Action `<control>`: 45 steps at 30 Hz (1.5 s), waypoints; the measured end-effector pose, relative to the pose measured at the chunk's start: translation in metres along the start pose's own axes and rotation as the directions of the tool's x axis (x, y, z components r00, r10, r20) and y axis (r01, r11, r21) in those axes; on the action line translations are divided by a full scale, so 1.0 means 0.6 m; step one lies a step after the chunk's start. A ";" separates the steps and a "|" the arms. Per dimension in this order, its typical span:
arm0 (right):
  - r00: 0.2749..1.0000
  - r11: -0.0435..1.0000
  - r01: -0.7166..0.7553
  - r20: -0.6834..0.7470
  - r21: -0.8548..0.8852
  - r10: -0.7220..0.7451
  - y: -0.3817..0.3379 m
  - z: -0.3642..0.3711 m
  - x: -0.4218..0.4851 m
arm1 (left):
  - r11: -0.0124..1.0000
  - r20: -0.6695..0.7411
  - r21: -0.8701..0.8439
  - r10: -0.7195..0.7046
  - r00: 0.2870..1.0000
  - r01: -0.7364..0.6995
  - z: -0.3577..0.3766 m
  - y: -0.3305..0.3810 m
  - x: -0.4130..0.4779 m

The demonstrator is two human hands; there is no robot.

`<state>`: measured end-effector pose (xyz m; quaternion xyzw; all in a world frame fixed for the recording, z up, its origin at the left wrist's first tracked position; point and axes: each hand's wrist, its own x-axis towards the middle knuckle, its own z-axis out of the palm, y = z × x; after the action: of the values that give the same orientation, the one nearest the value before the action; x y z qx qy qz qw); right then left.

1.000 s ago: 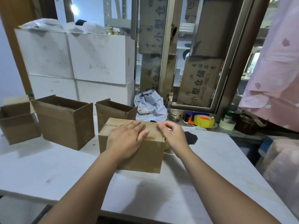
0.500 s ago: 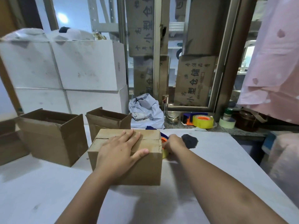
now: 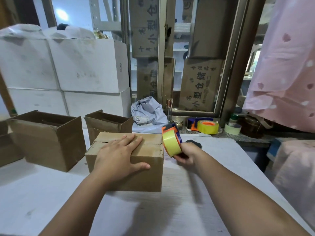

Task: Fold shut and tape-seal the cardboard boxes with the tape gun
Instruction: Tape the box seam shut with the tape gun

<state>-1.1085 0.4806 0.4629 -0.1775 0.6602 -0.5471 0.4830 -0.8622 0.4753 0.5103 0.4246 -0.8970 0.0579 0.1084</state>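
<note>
your left hand lies flat on top of the small brown cardboard box, fingers straight and spread, thumb over the front edge, pressing the flaps down rather than gripping anything. your right hand has its fingers curled round the handle of the orange-and-blue tape gun loaded with a yellow roll, held off the table just beside the box's right end, directly right of your left fingertips. the step in hand looks like starting the sealing strip, so i'd land the tape's free end a little way down that right end wall, press it on, then draw the gun leftward along the centre seam toward your left palm, sliding that hand aside only as the roll reaches it so the flaps don't spring up. hold the roll square to the seam; i cannot tell where the loose tape end sits, so check it before touching down. the box sits on the white table right under your left palm, its top flaps folded shut and meeting in a seam that passes under your fingertips, with a creased edge on the gun's side and no tape visible on it. a larger open brown cardboard box and a smaller open one stand beyond and left of your left hand, untaped.
</note>
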 end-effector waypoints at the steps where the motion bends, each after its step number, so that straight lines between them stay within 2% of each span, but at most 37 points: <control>1: 0.999 0.999 -0.017 0.031 0.046 0.015 -0.003 -0.004 -0.004 | 1.000 -0.006 0.005 0.001 1.000 -0.001 -0.001 0.002 -0.001; 4: 0.996 0.990 -0.037 0.091 0.139 0.024 -0.014 -0.014 -0.016 | 1.000 -0.018 0.003 0.006 1.000 -0.006 0.001 0.011 0.001; 7: 0.993 0.969 -0.004 0.118 0.248 -0.026 -0.031 -0.019 -0.032 | 1.000 -0.012 -0.004 0.022 1.000 -0.023 0.002 0.031 0.008; 12: 0.983 0.936 0.182 -0.025 0.300 -0.184 -0.068 -0.025 -0.061 | 0.999 0.001 -0.033 0.037 0.999 -0.037 0.008 0.071 0.031; 16: 0.932 0.911 0.360 -0.127 0.203 -0.340 -0.094 -0.025 -0.091 | 0.995 0.018 -0.076 0.072 0.997 -0.070 0.011 0.109 0.056; 19: 0.890 0.884 0.449 -0.156 0.128 -0.429 -0.106 -0.019 -0.103 | 0.958 0.070 -0.287 0.025 0.997 -0.004 -0.002 0.122 0.080; 21: 0.864 0.870 0.488 -0.177 0.066 -0.471 -0.103 -0.016 -0.105 | 0.824 0.134 -0.561 -0.007 0.991 0.082 -0.014 0.117 0.093; 23: 0.824 0.844 0.535 -0.193 -0.043 -0.532 -0.094 -0.013 -0.105 | 0.593 0.129 -0.796 -0.030 0.991 0.122 -0.024 0.111 0.100; 25: 0.777 0.796 0.586 -0.173 -0.150 -0.605 -0.083 -0.011 -0.104 | 0.395 0.050 -0.915 -0.100 0.994 0.085 -0.031 0.115 0.105; 27: 0.739 0.758 0.612 -0.178 -0.226 -0.650 -0.079 -0.008 -0.103 | 0.279 -0.066 -0.960 -0.226 0.972 0.000 -0.037 0.125 0.113; 28: 0.725 0.743 0.614 -0.182 -0.266 -0.664 -0.077 -0.006 -0.103 | 0.278 -0.130 -0.959 -0.276 0.952 -0.050 -0.038 0.132 0.118; 31: 0.679 0.686 0.627 -0.171 -0.371 -0.714 -0.071 -0.002 -0.102 | 0.405 -0.304 -0.903 -0.361 0.881 -0.146 -0.038 0.158 0.130; 33: 0.652 0.647 0.641 -0.152 -0.413 -0.743 -0.066 -0.001 -0.106 | 0.410 -0.342 -0.899 -0.430 0.835 -0.156 -0.042 0.171 0.138; 37: 0.627 0.587 0.651 -0.095 -0.482 -0.773 -0.064 0.002 -0.112 | 0.264 -0.307 -0.947 -0.584 0.751 -0.182 -0.052 0.169 0.149; 41: 0.589 0.545 0.665 -0.088 -0.511 -0.803 -0.058 0.002 -0.113 | 0.186 -0.255 -0.967 -0.671 0.697 -0.174 -0.046 0.152 0.143; 42: 0.591 0.550 0.663 -0.094 -0.508 -0.801 -0.058 0.003 -0.113 | 0.112 -0.184 -0.983 -0.696 0.694 -0.148 -0.042 0.147 0.143; 45: 0.577 0.518 0.657 -0.076 -0.547 -0.813 -0.056 0.006 -0.112 | -0.280 0.121 -0.955 -0.675 0.728 -0.101 -0.037 0.127 0.146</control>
<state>-1.0839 0.5186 0.5229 -0.4607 0.6978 -0.5477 0.0280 -0.9721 0.4620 0.5523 0.3708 -0.3898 -0.5653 0.6253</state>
